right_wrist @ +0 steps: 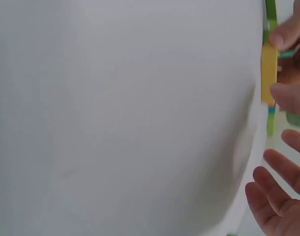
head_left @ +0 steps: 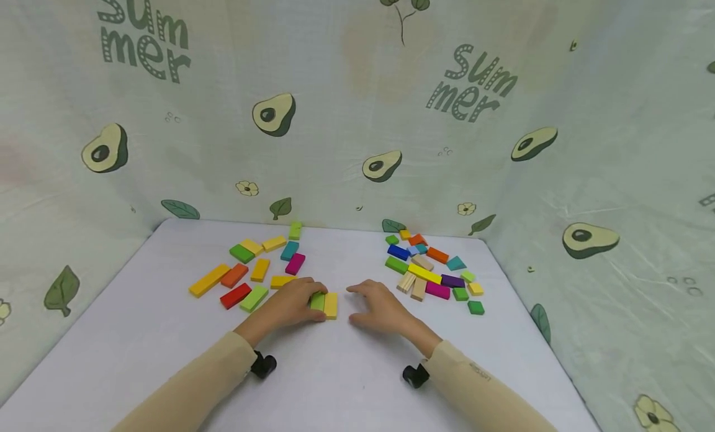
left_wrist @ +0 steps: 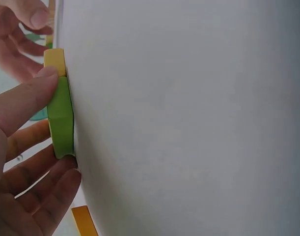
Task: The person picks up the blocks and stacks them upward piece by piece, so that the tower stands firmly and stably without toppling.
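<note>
An avocado-print cloth backs a white desk (head_left: pixel 139 333). At lower centre of the head view the left hand (head_left: pixel 290 306) pinches a green block (head_left: pixel 318 301) lying flat on the desk, thumb and fingers curled round its edges; a yellow block (head_left: pixel 331 305) touches its right side. The right hand (head_left: pixel 380 309) hovers just right of them, fingers spread, holding nothing. Loose coloured blocks (head_left: pixel 432 270) lie in two groups further up the frame.
</note>
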Available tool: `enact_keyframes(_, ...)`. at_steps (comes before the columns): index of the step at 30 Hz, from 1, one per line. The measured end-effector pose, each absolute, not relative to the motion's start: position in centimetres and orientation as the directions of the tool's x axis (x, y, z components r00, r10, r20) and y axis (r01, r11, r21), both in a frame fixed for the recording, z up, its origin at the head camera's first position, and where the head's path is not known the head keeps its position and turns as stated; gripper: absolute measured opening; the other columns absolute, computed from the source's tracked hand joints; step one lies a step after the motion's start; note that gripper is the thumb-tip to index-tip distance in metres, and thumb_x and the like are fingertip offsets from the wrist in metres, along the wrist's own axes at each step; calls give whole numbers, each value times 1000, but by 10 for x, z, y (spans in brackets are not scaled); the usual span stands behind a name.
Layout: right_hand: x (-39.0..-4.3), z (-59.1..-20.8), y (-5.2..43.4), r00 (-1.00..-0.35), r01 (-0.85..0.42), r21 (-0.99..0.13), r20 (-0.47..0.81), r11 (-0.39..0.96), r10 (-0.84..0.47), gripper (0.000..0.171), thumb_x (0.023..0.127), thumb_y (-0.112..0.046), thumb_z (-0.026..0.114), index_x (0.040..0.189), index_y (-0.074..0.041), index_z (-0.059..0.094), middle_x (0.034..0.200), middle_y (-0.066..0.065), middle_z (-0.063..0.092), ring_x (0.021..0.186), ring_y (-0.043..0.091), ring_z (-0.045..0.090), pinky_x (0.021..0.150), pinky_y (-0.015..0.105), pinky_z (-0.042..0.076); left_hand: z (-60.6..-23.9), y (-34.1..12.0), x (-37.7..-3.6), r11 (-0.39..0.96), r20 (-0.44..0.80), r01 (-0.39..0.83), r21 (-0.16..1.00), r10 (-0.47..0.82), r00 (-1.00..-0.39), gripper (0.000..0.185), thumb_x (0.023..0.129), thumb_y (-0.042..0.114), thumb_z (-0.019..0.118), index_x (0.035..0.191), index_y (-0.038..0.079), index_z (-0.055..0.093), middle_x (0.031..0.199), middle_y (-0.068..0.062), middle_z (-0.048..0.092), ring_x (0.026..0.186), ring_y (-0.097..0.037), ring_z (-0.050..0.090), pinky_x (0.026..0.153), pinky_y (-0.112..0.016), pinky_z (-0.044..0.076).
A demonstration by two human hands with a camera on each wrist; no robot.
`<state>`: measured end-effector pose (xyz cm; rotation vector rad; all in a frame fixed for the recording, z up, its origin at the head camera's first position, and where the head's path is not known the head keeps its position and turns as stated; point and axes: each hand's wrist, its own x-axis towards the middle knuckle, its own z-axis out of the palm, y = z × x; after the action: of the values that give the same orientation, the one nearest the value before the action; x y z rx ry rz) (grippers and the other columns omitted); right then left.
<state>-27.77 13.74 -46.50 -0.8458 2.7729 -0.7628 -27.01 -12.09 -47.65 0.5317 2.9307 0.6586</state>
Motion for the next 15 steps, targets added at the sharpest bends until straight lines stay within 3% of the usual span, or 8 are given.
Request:
enact_keyframes(6,-286,-461,191,-908,-391,-474,56,789,-416,56,92,-25,85,144,-16,66,141,7,62,132,30,56,110,56,51,-475,-121,-268,858,-25,299,417,340,-940,55,85,42,90,133,22,73,130,-4,68,117,-23,61,104,-47,56)
enact_keyframes(15,-310,-466,257,-950,-313,-366,114,876,-291,57,91,-25,85,141,-5,66,139,20,60,124,39,56,105,58,54,-477,-121,-270,853,-15,325,409,362,-932,56,85,43,90,134,23,72,124,0,68,108,-18,60,99,-42,57)
